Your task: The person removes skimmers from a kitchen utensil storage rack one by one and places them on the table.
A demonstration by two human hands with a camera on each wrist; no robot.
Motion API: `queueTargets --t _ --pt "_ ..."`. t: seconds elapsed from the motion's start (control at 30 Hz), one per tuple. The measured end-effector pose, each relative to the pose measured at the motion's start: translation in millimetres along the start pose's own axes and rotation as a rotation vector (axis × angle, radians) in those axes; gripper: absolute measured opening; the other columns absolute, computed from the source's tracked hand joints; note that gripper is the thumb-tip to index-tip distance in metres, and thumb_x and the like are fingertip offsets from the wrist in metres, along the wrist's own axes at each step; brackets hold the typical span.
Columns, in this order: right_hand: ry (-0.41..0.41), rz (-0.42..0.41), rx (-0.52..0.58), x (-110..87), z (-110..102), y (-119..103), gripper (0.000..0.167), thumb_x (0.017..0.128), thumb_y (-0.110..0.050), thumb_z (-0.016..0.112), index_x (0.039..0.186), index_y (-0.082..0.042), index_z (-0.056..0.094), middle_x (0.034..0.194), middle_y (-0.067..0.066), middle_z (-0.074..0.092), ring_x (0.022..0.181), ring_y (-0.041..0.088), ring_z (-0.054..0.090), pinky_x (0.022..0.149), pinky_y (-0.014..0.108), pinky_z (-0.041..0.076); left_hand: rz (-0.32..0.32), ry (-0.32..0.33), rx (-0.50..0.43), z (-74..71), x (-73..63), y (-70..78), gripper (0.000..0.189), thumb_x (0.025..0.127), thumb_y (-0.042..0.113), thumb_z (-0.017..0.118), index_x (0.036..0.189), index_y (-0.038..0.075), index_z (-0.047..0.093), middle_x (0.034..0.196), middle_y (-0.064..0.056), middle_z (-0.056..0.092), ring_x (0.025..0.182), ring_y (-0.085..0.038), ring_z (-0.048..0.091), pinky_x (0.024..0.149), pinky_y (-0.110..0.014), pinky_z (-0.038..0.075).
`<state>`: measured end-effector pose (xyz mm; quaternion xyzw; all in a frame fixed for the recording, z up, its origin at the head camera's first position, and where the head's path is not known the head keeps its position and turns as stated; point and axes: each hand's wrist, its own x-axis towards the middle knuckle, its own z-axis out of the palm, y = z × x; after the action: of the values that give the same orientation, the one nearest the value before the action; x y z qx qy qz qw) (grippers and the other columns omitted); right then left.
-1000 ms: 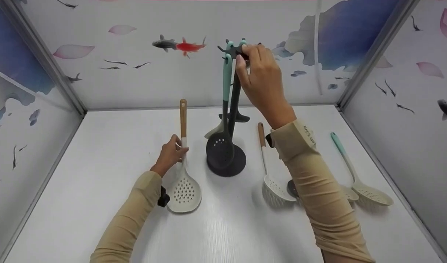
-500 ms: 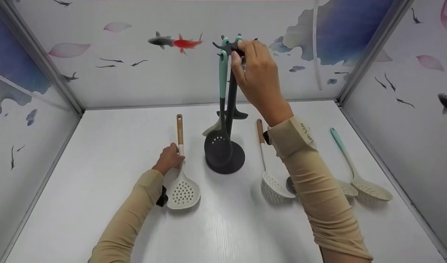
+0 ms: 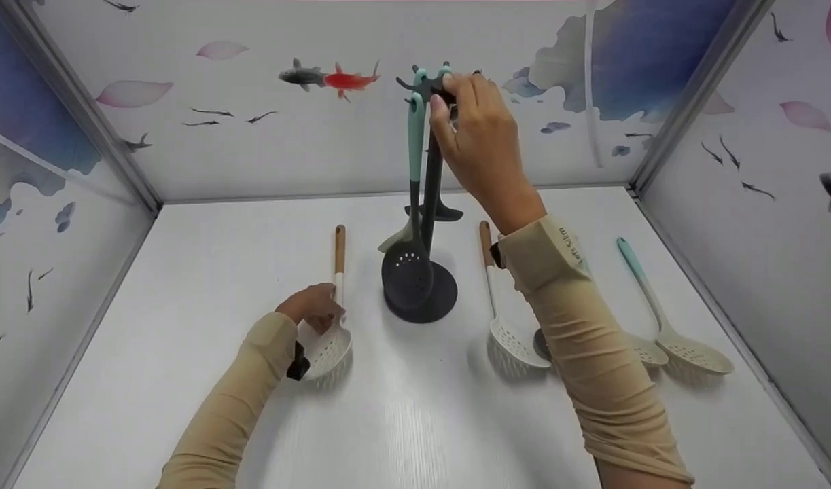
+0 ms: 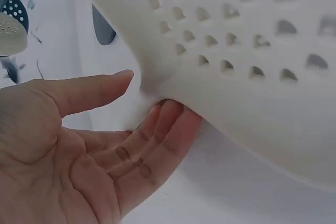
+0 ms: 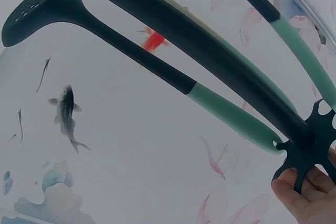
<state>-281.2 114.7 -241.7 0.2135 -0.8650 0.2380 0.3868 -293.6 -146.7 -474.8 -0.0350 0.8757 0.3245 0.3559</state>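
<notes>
A white back wall printed with petals, fish and blue washes stands behind a white tabletop, and 2 printed side walls flank it. 2 tan sleeves reach in from the near edge: the left sleeve low over the tabletop, the right sleeve stretching higher.

The black stand rises near the middle of the tabletop on a round base, with a hooked crown at its top. 3 utensils with mint handles hang from it: a black slotted spoon in front, a beige utensil partly hidden behind that, and a black utensil at the back.

The white skimmer lies on the tabletop left of the stand, its head tilted and its wooden handle pointing toward the back wall. Right of the stand lie a second skimmer, also wooden-handled and tilted, and a beige slotted turner with a mint handle. Between these 2, other utensils show only in part around the right sleeve.

The right hand grips the crown, thumb and fingers pinching its prongs. The left hand is at the white skimmer's neck: its fingers, loosely extended and slightly bent, touch the neck's edge, while the thumb stands well apart from them.

Smallest are the printed fish, including a red fish.
</notes>
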Motion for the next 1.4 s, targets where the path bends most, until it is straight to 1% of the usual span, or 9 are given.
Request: queueTargets --t 0.1,0.17,0.33,0.4,0.53,0.7,0.87,1.1,1.4 --pt "-0.002 -0.002 -0.003 0.3 1 0 0.042 0.098 -0.028 0.037 0.122 0.002 0.055 0.108 0.017 0.057 0.096 0.025 0.052 0.086 0.030 0.047 0.015 -0.011 0.010 -5.0 -9.5 6.9 0.071 0.095 0.021 0.051 0.149 0.002 0.008 0.130 -0.024 0.048 0.110 -0.033 0.058 0.089 -0.039 0.050" --pt "-0.002 -0.004 -0.006 0.6 1 -1 0.042 0.098 -0.028 0.037 0.122 0.002 0.055 0.108 0.017 0.058 0.096 0.025 0.052 0.086 0.030 0.047 0.076 0.002 0.059 -9.1 -16.7 14.9 0.068 0.096 0.024 0.048 0.149 0.003 0.009 0.142 -0.026 0.035 0.122 -0.037 0.048 0.095 -0.044 0.046" --pt "-0.006 0.001 -0.002 0.2 0 -1 0.042 0.098 -0.029 0.037 0.121 0.002 0.055 0.106 0.016 0.057 0.094 0.025 0.051 0.084 0.030 0.047 0.361 0.136 0.185 -19.3 -37.8 46.3 0.058 0.099 0.024 0.042 0.148 0.003 0.018 0.151 -0.028 0.012 0.137 -0.041 0.023 0.109 -0.051 0.028" --pt "-0.007 0.006 0.003 -0.3 0 -1 0.042 0.098 -0.028 0.038 0.122 0.002 0.055 0.106 0.016 0.058 0.094 0.025 0.051 0.085 0.031 0.047 0.478 0.194 0.164 -22.4 -48.2 61.5 0.056 0.099 0.022 0.041 0.148 0.005 0.020 0.151 -0.027 0.013 0.138 -0.042 0.022 0.110 -0.052 0.025" --pt "-0.018 0.007 0.001 -1.7 -1 -3 0.042 0.097 -0.028 0.039 0.123 0.002 0.055 0.109 0.016 0.059 0.096 0.025 0.052 0.088 0.032 0.046 0.667 0.279 0.045 -28.0 -70.0 89.3 0.055 0.100 0.019 0.039 0.149 0.010 0.018 0.150 -0.020 0.021 0.134 -0.038 0.032 0.107 -0.048 0.033" --pt "-0.038 -0.003 -0.001 -1.7 -2 -4 0.042 0.097 -0.027 0.040 0.124 0.001 0.056 0.114 0.016 0.059 0.101 0.026 0.055 0.094 0.034 0.044 0.851 0.351 -0.098 -30.9 -83.1 115.9 0.056 0.099 0.014 0.040 0.150 0.011 0.016 0.153 -0.013 0.023 0.137 -0.030 0.031 0.109 -0.042 0.032" --pt "-0.054 -0.018 0.016 2.5 -4 -6 0.040 0.096 -0.025 0.040 0.121 0.001 0.057 0.116 0.015 0.060 0.105 0.027 0.055 0.100 0.036 0.039 0.920 0.376 -0.174 -29.1 -83.1 132.4 0.057 0.100 0.014 0.037 0.151 0.014 0.011 0.153 -0.011 0.023 0.140 -0.028 0.026 0.110 -0.040 0.030" --pt "-0.141 -0.010 -0.068 7.8 -8 -10 0.040 0.097 -0.024 0.036 0.119 0.002 0.057 0.118 0.016 0.060 0.117 0.029 0.053 0.115 0.039 0.021 0.948 0.382 -0.251 -22.9 -75.2 143.2 0.059 0.100 0.015 0.035 0.151 0.018 0.006 0.150 -0.011 0.029 0.137 -0.027 0.032 0.109 -0.039 0.032" --pt "-0.147 0.002 -0.054 8.5 -10 -11 0.040 0.096 -0.021 0.035 0.118 0.003 0.057 0.118 0.016 0.060 0.117 0.030 0.053 0.110 0.037 0.031 0.951 0.489 -0.334 -21.9 -73.1 146.9 0.047 0.098 0.019 0.044 0.143 0.010 0.034 0.130 -0.011 0.051 0.117 -0.022 0.053 0.100 -0.035 0.041"
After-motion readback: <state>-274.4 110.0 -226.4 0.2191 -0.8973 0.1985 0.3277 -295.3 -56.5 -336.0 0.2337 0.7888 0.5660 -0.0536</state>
